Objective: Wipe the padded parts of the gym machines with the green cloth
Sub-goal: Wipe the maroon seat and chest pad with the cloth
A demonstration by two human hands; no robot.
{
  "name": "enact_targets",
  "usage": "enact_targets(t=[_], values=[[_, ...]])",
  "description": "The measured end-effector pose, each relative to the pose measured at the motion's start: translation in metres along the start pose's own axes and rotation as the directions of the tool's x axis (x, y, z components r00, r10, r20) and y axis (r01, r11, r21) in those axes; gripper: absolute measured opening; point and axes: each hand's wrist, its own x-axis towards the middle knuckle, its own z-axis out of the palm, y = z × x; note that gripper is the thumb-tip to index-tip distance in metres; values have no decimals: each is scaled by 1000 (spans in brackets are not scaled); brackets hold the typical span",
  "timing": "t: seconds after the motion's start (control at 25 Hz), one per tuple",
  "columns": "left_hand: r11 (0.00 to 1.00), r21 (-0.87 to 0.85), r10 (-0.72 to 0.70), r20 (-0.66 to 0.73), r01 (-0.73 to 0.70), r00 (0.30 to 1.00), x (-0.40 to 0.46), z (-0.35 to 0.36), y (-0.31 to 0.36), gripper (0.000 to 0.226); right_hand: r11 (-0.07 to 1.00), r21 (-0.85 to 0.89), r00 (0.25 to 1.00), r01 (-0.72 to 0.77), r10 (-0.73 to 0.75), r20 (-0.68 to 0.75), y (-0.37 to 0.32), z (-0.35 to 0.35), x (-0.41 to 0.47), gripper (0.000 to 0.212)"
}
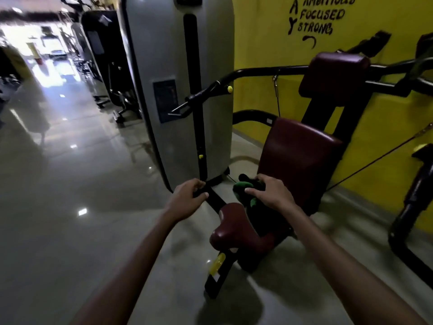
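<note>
So both arms are reaching out over the machine's dark maroon padded seat, which sits low at the front edge of the frame on its black steel base. The right hand is curled around the crumpled bright green cloth, fingers wrapped over the top of it, and the cloth is right at the bottom edge of the tall maroon padded backrest, just above the rear of the seat. Whether the cloth is actually pressed against the padding or only close to it I honestly can't tell, it's dark down there.

The left hand is off to the side over the glossy grey tiled floor, fingers loosely curled with nothing in them as far as I can see, hovering by the black base bar in front of the big grey weight-stack housing.

Higher up there's a smaller maroon head pad on the black arm, against the yellow painted wall with black lettering.
</note>
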Motion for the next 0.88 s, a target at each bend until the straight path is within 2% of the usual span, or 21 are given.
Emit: enact_targets(t=[0.08, 0.28, 0.48, 0.64, 0.8, 0.88], values=[[1000, 3, -5, 83, 5, 997, 44, 11, -24, 35, 997, -32, 997, -72, 72, -13, 11, 14, 31, 54], [994, -64, 105, 272, -91, 957, 155, 49, -70, 38, 968, -34, 966, -247, 244, -83, 43, 53, 100, 47], [979, -75, 200, 531, -190, 824, 248, 99, -130, 34, 887, 60, 882, -457, 461, -97, 66, 116, 145, 44], [971, -104, 230, 648, -215, 727, 280, 150, -164, 37, 804, 178, 798, -568, 590, -123, 96, 160, 157, 38], [961, -108, 248, 747, -254, 617, 294, 226, -200, 53, 696, 117, 671, -709, 716, -190, 150, 204, 186, 44], [953, -107, 258, 772, -282, 581, 296, 259, -217, 51, 672, 119, 641, -731, 736, -219, 170, 229, 200, 48]])
